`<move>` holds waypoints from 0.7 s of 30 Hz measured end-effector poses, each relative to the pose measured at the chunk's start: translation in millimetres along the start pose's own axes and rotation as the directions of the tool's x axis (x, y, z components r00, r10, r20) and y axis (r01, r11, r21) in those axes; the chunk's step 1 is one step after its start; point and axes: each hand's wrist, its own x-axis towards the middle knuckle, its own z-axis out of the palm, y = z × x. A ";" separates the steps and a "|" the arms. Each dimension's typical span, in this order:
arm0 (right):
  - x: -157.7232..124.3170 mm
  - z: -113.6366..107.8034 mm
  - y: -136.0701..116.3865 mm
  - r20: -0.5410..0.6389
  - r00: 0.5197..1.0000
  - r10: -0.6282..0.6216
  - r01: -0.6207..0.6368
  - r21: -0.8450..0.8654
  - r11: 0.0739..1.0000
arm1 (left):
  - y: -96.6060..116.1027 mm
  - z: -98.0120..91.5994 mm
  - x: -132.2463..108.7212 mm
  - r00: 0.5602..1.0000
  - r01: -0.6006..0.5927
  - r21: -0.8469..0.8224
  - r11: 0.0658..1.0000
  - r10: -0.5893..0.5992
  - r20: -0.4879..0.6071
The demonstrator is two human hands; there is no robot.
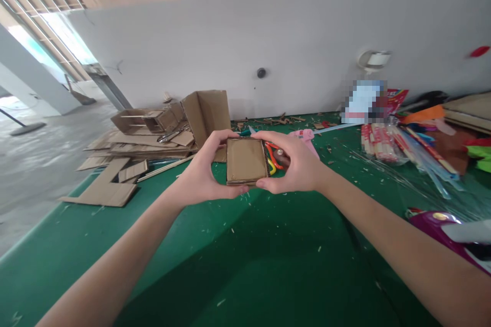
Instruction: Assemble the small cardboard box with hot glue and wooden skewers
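Note:
A small square cardboard piece [246, 159], flat-faced with darker edges, is held up above the green table. My left hand [207, 167] grips its left side, thumb along the near edge and fingers at the far edge. On the opposite side my right hand [293, 161] grips it the same way. Behind my right hand show scissors [275, 157] with red-orange and yellow handles, partly hidden. A pink glue gun [306, 136] lies just beyond, also partly covered by that hand.
Cardboard sheets [111, 184] and a built cardboard frame [153, 120] are piled at the left. A folded cardboard panel [207, 115] stands behind. Wrapped stick bundles [378, 143] and a purple object [441, 230] lie right. Scraps dot the green tabletop [245, 265]; a white wall [230, 51] borders it.

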 end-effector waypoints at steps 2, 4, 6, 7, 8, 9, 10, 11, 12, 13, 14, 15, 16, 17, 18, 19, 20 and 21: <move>0.5 -0.1 -1.4 -0.032 0.998 -0.057 0.055 -0.039 0.998 | -1.0 1.3 -0.4 1.000 0.009 -0.040 0.999 -0.009 0.014; 0.9 -1.0 -2.2 -0.042 0.996 -0.072 0.070 -0.063 0.996 | -1.7 2.2 -0.4 1.000 0.020 -0.064 0.998 -0.019 0.018; 1.0 -2.3 -2.3 -0.040 0.998 -0.058 0.055 -0.071 0.996 | -2.0 3.0 -0.3 1.000 0.028 -0.087 0.996 -0.027 0.012; 1.0 -2.8 -2.2 -0.038 0.998 -0.048 0.045 -0.071 0.996 | -2.0 3.5 -0.2 0.999 0.033 -0.102 0.994 -0.032 0.009; 1.0 -3.2 -2.2 -0.036 0.999 -0.039 0.037 -0.067 0.997 | -1.8 4.0 -0.2 0.999 0.035 -0.116 0.993 -0.034 0.005; 1.0 -3.5 -2.2 -0.034 0.999 -0.033 0.031 -0.063 0.998 | -1.6 4.6 -0.3 0.999 0.033 -0.125 0.992 -0.033 0.000; 1.0 -3.6 -2.5 -0.034 0.999 -0.029 0.027 -0.059 0.998 | -1.1 5.3 -0.5 1.000 0.028 -0.126 0.992 -0.029 -0.006; 1.0 -3.5 -2.9 -0.034 0.999 -0.028 0.026 -0.056 0.998 | -0.4 6.1 -0.7 1.000 0.021 -0.119 0.993 -0.023 -0.014; 1.0 -3.3 -3.5 -0.035 0.999 -0.028 0.026 -0.051 0.998 | 0.3 6.9 -1.0 1.000 0.013 -0.105 0.994 -0.016 -0.025; 1.0 -2.8 -4.2 -0.037 0.999 -0.029 0.027 -0.046 0.999 | 1.2 7.6 -1.2 0.999 0.004 -0.089 0.996 -0.007 -0.036; 1.0 -2.2 -4.8 -0.040 0.999 -0.030 0.029 -0.040 0.999 | 2.0 8.3 -1.3 0.999 -0.004 -0.073 0.997 0.000 -0.046; 0.9 -1.6 -5.3 -0.042 0.999 -0.032 0.031 -0.031 0.999 | 2.7 8.8 -1.4 0.998 -0.009 -0.060 0.998 0.005 -0.055; 0.8 -0.9 -5.6 -0.044 0.998 -0.035 0.034 -0.021 0.999 | 3.3 9.1 -1.4 0.998 -0.012 -0.049 0.999 0.009 -0.063; 0.7 -0.2 -5.7 -0.044 0.998 -0.037 0.036 -0.012 0.999 | 3.6 9.3 -1.3 0.997 -0.014 -0.039 0.999 0.011 -0.070; 0.6 0.4 -5.6 -0.038 0.999 -0.036 0.036 -0.004 0.999 | 3.7 9.5 -1.2 0.997 -0.013 -0.033 0.999 0.011 -0.077; 0.4 0.8 -5.3 -0.024 0.999 -0.035 0.035 0.000 0.999 | 3.6 9.6 -1.2 0.996 -0.010 -0.028 1.000 0.007 -0.083; 0.2 1.0 -4.9 -0.004 0.999 -0.032 0.032 -0.002 0.999 | 3.5 9.7 -1.1 0.996 -0.004 -0.027 1.000 0.002 -0.090; -0.1 1.1 -4.5 0.016 0.999 -0.028 0.028 -0.013 1.000 | 3.3 9.9 -1.1 0.995 0.002 -0.027 1.000 -0.004 -0.096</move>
